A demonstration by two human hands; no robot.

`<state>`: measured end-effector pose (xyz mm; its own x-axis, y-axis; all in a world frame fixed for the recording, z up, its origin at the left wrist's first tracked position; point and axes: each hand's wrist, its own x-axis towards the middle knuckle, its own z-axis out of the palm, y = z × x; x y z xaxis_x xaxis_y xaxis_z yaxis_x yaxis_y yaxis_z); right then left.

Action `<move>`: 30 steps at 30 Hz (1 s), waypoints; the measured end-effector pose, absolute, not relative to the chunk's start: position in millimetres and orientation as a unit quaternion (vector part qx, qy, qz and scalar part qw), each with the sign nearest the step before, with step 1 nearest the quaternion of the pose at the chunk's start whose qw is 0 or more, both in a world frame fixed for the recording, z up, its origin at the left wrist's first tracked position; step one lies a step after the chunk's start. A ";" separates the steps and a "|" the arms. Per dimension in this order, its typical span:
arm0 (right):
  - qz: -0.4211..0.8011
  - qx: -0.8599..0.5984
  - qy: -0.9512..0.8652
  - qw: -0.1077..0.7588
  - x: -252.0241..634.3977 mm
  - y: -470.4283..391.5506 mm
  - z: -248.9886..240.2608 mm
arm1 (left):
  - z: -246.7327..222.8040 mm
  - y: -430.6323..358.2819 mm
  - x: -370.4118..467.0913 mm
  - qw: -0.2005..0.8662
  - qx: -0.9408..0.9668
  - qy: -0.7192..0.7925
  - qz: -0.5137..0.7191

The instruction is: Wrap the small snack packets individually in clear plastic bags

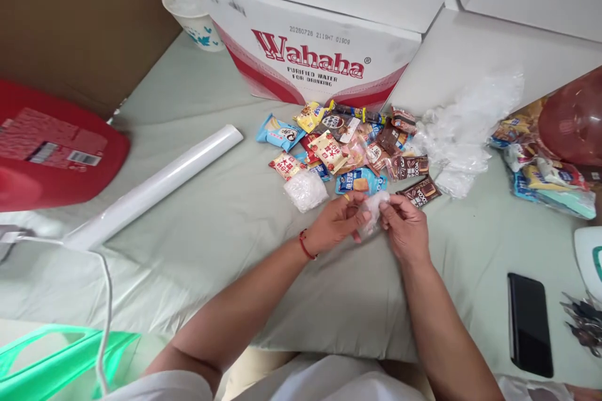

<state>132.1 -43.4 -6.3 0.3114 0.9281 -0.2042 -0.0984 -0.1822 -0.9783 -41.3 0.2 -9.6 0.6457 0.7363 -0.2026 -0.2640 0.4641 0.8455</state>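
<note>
Between both hands is a small crumpled clear plastic bag [372, 212]. My left hand [339, 220], with a red string on the wrist, pinches its left side, and my right hand [405, 224] pinches its right side. Just beyond the fingers lies a pile of small wrapped snacks [332, 151], among them a blue packet [281, 133] and brown cocoa packets [420, 192]. A folded clear plastic piece [305, 191] rests left of the hands at the pile's near edge. Loose clear bags [463, 138] are heaped to the pile's right.
Behind the pile stands a Wahaha carton [310, 50]. A white roll [155, 188], a red container [61, 147] and a paper cup [200, 28] are on the left. To the right are bagged snacks [550, 178], a black phone [530, 326] and keys [586, 322].
</note>
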 end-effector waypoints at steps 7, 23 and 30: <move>0.504 -0.551 -0.314 0.587 148.9 -48.9 0.2 | -13.1 8.6 -44.6 0.739 0.438 0.310 0.407; 0.104 -0.597 -0.633 0.482 150.1 -57.8 3.8 | -5.4 17.4 -44.1 0.756 0.382 0.370 0.382; 0.160 -0.651 -0.576 0.467 134.4 -65.1 -3.1 | -4.7 9.3 -42.0 0.749 0.384 0.349 0.412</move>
<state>134.4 -65.1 -3.1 0.2842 0.9003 0.3295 0.6013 0.1003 -0.7927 -42.0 9.3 -4.7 0.4179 0.8848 -0.2058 -0.3491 0.3656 0.8628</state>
